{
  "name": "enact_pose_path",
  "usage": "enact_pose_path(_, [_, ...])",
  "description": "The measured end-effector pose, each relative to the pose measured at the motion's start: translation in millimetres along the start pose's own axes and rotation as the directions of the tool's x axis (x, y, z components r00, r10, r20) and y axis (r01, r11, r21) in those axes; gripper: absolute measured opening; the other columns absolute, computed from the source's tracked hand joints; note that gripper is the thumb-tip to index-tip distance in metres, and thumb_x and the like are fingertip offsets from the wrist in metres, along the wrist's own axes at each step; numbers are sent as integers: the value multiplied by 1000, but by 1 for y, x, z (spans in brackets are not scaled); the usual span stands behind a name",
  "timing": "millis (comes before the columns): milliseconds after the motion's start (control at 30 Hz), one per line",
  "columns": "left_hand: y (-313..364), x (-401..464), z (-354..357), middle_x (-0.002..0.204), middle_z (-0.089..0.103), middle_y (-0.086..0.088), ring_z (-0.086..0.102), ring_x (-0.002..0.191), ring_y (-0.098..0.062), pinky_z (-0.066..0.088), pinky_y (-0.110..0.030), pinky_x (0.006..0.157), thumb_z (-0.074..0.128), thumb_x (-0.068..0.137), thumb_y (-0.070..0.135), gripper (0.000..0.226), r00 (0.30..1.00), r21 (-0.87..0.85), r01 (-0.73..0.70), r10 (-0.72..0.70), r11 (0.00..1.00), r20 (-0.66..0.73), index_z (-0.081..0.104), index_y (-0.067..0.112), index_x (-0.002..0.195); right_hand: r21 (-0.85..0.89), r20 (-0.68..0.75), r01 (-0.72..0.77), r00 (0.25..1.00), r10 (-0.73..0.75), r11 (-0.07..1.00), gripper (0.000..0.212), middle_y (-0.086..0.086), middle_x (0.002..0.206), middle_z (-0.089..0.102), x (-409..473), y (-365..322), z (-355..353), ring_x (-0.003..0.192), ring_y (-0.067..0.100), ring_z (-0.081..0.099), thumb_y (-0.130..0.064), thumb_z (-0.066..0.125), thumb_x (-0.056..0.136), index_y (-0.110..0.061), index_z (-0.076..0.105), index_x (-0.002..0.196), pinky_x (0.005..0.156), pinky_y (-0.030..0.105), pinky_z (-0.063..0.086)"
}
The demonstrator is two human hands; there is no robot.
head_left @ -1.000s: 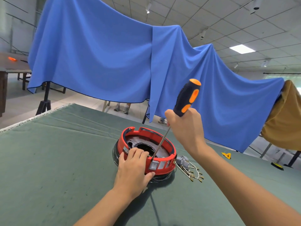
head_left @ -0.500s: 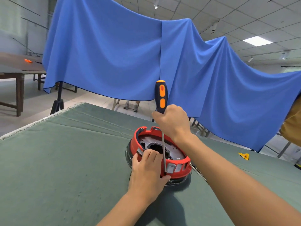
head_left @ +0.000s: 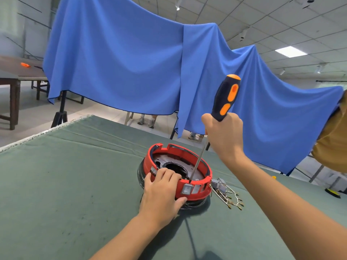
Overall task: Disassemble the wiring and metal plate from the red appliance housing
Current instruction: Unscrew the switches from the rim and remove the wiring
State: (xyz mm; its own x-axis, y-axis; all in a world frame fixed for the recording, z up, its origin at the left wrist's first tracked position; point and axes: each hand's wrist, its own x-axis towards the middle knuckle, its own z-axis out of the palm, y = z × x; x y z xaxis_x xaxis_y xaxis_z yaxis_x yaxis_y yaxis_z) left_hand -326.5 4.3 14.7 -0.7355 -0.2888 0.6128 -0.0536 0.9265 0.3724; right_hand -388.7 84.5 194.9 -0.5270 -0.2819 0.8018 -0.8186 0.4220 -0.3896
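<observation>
I'm in a large workshop-like hall, judging by the green felt-covered worktable (head_left: 56, 184) under me, the blue cloth (head_left: 131, 62) hung on stands from ten to two o'clock, the wooden tables (head_left: 11, 79) at nine o'clock, and the tiled office ceiling (head_left: 281, 25) with panel lights overhead.

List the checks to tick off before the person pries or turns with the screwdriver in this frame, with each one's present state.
1. Left hand steadies the red housing, fingers over its near rim: ok.
2. Right hand has a firm grip on the screwdriver handle: ok.
3. Tip down inside the near rim, just above the switch: ok.
4. Tip seated in a screw: cannot tell.
5. Left fingers clear of the tip: not ok, they lie close beside it.
6. Loose wires lie outside the housing, on the table: ok.
</observation>
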Motion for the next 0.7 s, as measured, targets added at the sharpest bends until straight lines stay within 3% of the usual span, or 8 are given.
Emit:
enact_pose_path(100, [2, 0, -3, 128, 40, 17, 23, 130, -7, 16, -39, 111, 53, 83, 56, 51, 1000, 9, 9, -10, 1000, 19, 42, 33, 126, 21, -39, 34, 999, -33, 999, 32, -5, 35, 21, -6, -4, -5, 43, 16, 18, -20, 45, 63, -19, 20, 43, 38, 21, 17])
enact_pose_path(233, [2, 0, -3, 128, 40, 17, 23, 131, -7, 16, -40, 112, 54, 83, 55, 50, 1000, 8, 15, -15, 1000, 22, 42, 32, 126, 68, -77, 2, 997, 3, 998, 30, 0, 43, 28, -13, -2, -7, 47, 17, 22, -23, 46, 63, -16, 23, 45, 42, 29, 22])
enact_pose_path(467, [3, 0, -3, 130, 37, 17, 20, 131, -6, 14, -40, 113, 53, 84, 55, 50, 999, 3, 19, -19, 1000, 38, 40, 33, 127, 82, -59, -89, 994, 94, 993, 44, 12, 47, 40, -18, 4, 1, 47, 19, 33, -30, 46, 63, 13, 46, 57, 45, 37, 36])
enact_pose_path(700, [2, 0, -1, 129, 38, 17, 21, 131, -6, 16, -42, 113, 54, 83, 55, 50, 999, -7, 19, -19, 1000, 27, 41, 33, 127, 87, -74, -83, 993, 89, 993, 37, 12, 48, 40, -15, 0, -1, 49, 19, 31, -27, 46, 62, 8, 40, 53, 45, 36, 33])
